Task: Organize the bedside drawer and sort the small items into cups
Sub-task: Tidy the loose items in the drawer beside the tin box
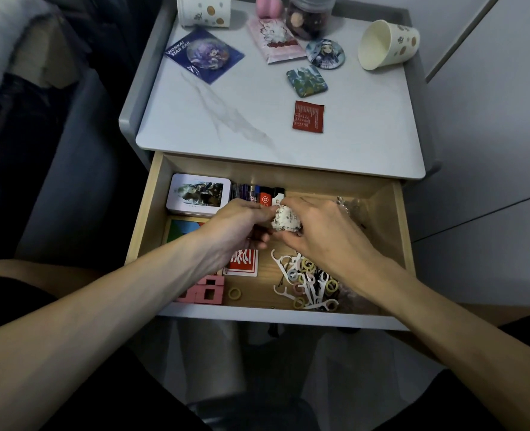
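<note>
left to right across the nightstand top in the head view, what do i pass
blue card with a badge → pink packet → round badge → paper cup on its side

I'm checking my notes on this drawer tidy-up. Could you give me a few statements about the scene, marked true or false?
1. Both the left hand and the right hand hold the white patterned bundle over the drawer. True.
2. The paper cup at the right of the tabletop stands upright. False: it lies on its side.
3. The floss picks sit in a cup. False: they lie heaped in the drawer with hair ties.
4. The red sachet lies on the tabletop. True.
</note>
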